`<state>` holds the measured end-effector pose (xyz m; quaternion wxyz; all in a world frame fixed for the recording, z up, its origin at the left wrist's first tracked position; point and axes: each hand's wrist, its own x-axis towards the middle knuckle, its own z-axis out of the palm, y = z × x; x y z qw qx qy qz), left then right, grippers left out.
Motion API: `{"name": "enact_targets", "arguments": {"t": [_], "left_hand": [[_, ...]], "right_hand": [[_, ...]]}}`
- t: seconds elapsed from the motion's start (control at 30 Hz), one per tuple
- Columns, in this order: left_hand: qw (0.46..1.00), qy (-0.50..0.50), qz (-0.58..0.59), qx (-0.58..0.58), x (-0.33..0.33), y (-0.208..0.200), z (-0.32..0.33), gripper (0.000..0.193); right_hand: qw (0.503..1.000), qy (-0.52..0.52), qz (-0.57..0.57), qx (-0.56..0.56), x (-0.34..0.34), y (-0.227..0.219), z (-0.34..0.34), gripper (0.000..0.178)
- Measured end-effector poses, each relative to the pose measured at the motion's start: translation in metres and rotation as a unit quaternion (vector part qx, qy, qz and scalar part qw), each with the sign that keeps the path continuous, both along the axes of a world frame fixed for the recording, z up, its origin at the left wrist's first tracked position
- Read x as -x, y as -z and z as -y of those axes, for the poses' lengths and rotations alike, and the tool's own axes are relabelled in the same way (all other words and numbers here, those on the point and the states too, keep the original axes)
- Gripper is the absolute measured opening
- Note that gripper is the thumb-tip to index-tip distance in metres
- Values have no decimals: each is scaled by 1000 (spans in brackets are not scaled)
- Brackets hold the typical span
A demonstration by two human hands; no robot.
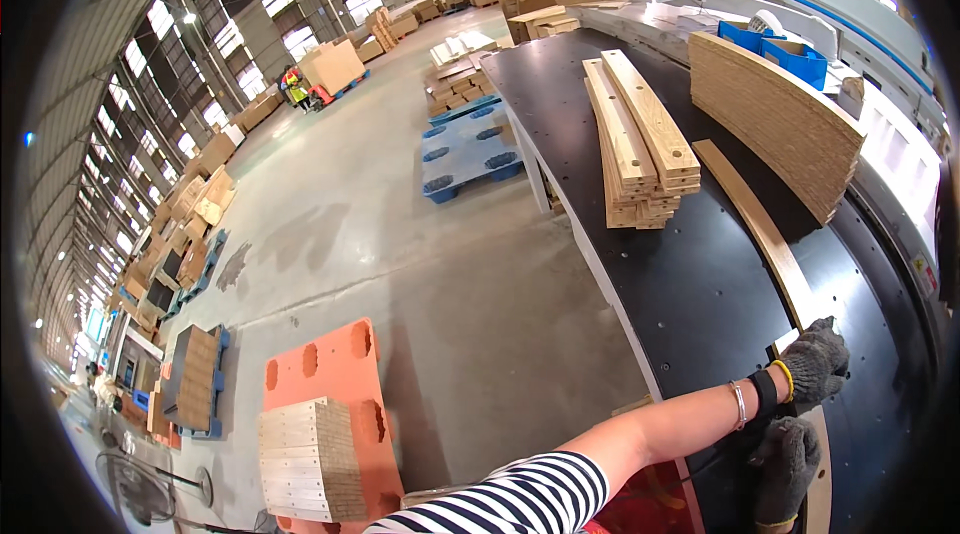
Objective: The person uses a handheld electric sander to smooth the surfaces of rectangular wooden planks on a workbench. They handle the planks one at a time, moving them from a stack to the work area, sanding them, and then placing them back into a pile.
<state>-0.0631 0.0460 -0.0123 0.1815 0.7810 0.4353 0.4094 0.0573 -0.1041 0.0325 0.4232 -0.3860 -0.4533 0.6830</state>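
Note:
A long, narrow wooden strip [765,229] lies along the black tabletop [690,284] and runs under my hands. My left hand [818,362], in a grey knitted glove, is closed over this strip from above. A small white piece [785,342] shows beside that hand; what it belongs to is hidden. Closer to me, my right hand [788,469], gloved the same way, has its fingers bent against the strip's left edge. Farther along the table is a stack of drilled wooden slats [635,149]. To its right stands a tall, curved row of brown boards [770,114].
Blue bins [795,62] sit behind the boards, near white machinery [895,149]. Left of the table, an orange pallet [330,359] carries stacked slats [305,459]. Farther off are a blue pallet [470,159], a standing fan [135,484] and a person [295,86] beside a loaded pallet.

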Motion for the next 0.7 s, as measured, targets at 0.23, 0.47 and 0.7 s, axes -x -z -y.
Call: {"name": "enact_targets", "arguments": {"t": [0.23, 0.47, 0.7], "left_hand": [[1000, -4, -16, 0, 1, 4, -3, 21], [1000, 4, 2, -4, 4, 4, -3, 24], [1000, 1, -1, 5, 4, 4, -1, 22]], "right_hand": [[987, -14, 85, -137, 0, 30, -7, 35], [985, -41, 80, -146, 1, 22, -3, 34], [984, -50, 86, -148, 4, 15, -2, 37]]}}
